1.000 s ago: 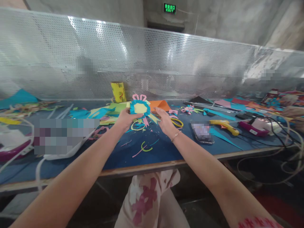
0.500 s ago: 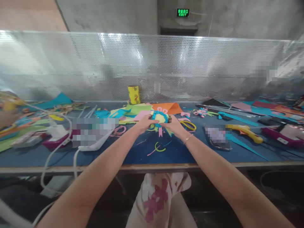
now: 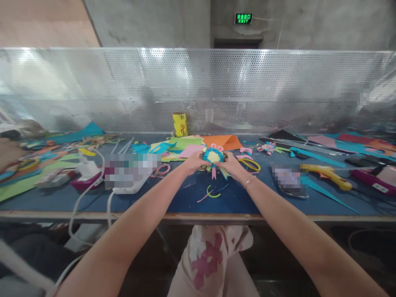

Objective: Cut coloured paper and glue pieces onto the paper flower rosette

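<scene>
A paper flower (image 3: 213,156) with a yellow centre, a blue fringe and pink and green tails is held just above the blue table (image 3: 173,202). My left hand (image 3: 195,161) grips its left side with closed fingers. My right hand (image 3: 230,164), a thin bracelet on its wrist, grips the right side the same way. Pink and green paper strips (image 3: 209,193) lie on the table just in front of the hands.
Coloured paper sheets (image 3: 185,145) and an orange sheet (image 3: 223,142) lie behind the hands. A yellow glue gun (image 3: 328,173), a phone (image 3: 289,178) and yellow-handled scissors (image 3: 252,164) sit to the right. White cables and purple devices (image 3: 89,177) lie left. A perforated metal screen (image 3: 198,86) backs the table.
The flower was held up by my left hand alone; both hands have closed on it and brought it lower. The head camera has swung left.
</scene>
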The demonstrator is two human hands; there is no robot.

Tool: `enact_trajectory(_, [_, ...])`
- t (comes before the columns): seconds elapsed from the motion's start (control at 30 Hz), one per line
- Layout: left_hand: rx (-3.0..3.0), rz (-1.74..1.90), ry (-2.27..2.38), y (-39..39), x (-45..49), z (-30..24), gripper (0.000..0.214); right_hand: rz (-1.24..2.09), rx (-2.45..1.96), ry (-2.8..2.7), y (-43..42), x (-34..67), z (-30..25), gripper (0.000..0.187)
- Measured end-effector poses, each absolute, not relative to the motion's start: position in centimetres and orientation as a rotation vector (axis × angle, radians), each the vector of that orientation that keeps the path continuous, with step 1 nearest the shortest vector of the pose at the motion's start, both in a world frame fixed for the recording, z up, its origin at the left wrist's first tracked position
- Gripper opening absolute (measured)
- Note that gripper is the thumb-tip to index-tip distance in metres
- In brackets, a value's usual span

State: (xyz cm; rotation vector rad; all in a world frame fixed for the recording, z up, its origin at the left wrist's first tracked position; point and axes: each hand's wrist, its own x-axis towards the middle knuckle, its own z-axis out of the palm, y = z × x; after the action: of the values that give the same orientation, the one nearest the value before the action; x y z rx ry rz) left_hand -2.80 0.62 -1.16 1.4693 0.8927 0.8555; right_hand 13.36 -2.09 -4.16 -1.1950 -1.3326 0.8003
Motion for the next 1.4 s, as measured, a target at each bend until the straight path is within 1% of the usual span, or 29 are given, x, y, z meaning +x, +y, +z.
enact_trajectory(0.17, [1.386,0.850,0.941,0.8,-2.8,-1.0,0.040,0.831,-1.265,-1.347,-2.2,13.4,-3.9,0.047])
enact_trajectory(0.3, [1.258,0.817,0.970,0.9,-2.9,-0.9,0.031,0.840,-1.284,-1.380,-2.3,13.4,-3.6,0.037])
enact_trajectory(0.4, [1.200,0.794,0.928,1.0,-3.0,-0.8,0.025,0.825,-1.217,-1.418,-2.3,13.5,-3.4,0.035])
enact_trajectory(0.6, [1.106,0.783,0.931,0.9,-3.2,-0.5,0.019,0.430,-1.116,-1.809,-2.7,13.5,-2.6,0.029])
enact_trajectory(0.73, [1.076,0.775,0.954,0.7,-3.1,-0.4,0.015,0.307,-1.183,-1.910,-3.1,13.4,-2.7,0.023])
enact_trajectory(0.93, [1.061,0.746,0.889,0.7,-3.0,-0.5,0.014,0.130,-1.178,-2.018,-3.3,13.4,-3.0,0.024])
enact_trajectory(1.1, [1.059,0.748,0.883,0.7,-3.1,-0.5,0.019,0.051,-1.124,-2.099,-3.4,13.4,-3.1,0.025])
enact_trajectory(1.3, [1.083,0.825,0.901,0.6,-2.9,-0.5,0.032,0.061,-1.075,-2.094,-3.8,13.0,-3.1,0.035])
enact_trajectory(1.4, [1.088,0.890,0.939,0.7,-2.8,-0.6,0.037,0.059,-1.045,-2.086,-4.0,12.9,-3.0,0.038])
